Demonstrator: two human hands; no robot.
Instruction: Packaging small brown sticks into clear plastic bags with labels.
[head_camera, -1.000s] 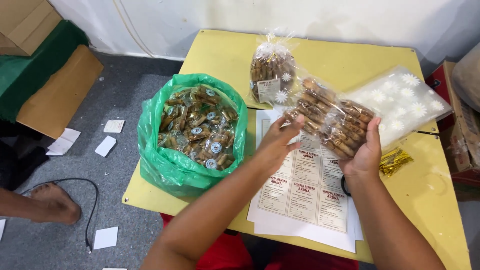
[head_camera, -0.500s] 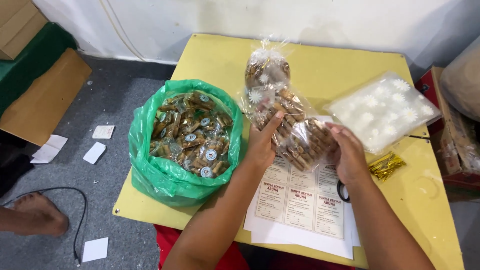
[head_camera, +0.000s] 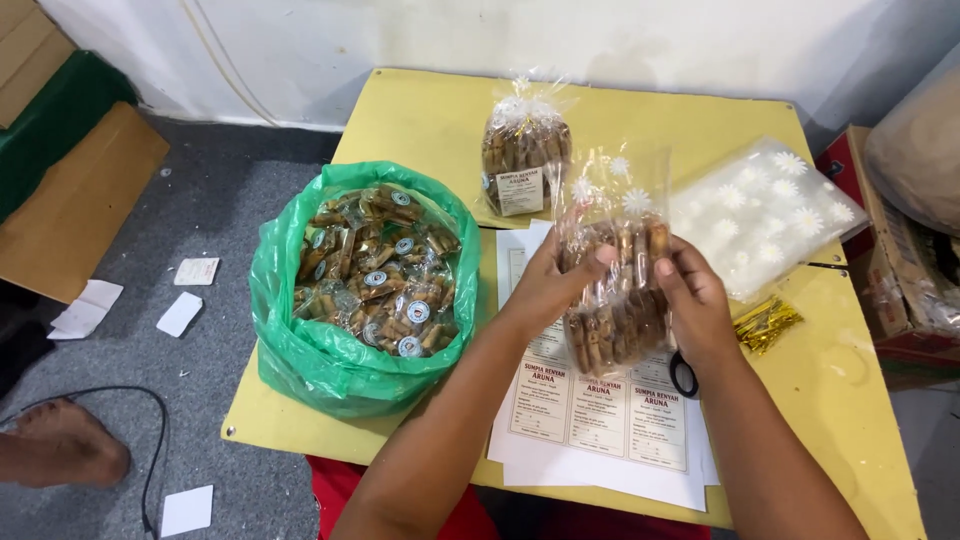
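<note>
Above the yellow table (head_camera: 420, 110), a person holds a clear bag of brown snack sticks (head_camera: 610, 300) upright with both hands. The left hand (head_camera: 548, 285) wraps around the left side of the bag, with its thumb pressed on the front. The right hand (head_camera: 692, 300) grips the right side, fingers curled around the plastic and the thumb on the front. The top of the bag is open and stands up loose, with little white daisies printed on it. Under the bag lies a sheet of labels (head_camera: 600, 405) on some white paper. Just behind the bag stands a tied bag of snacks (head_camera: 522, 150) with a small label stuck on its front. To the right of the hands lies a stack of empty daisy bags (head_camera: 770, 215), and near it sits a small bunch of gold twist ties (head_camera: 765, 325). A black ring, maybe scissor handles (head_camera: 683, 378), peeks out beside the right wrist. On the left part of the table sits a big green plastic bag (head_camera: 300, 350), wide open and full of small wrapped snacks (head_camera: 375, 270) with round stickers. Down on the grey floor (head_camera: 210, 200) are white paper scraps (head_camera: 180, 313), a black cable (head_camera: 158, 440), and another person's bare foot (head_camera: 60, 450). A red box (head_camera: 890, 270) stands to the right of the table.
</note>
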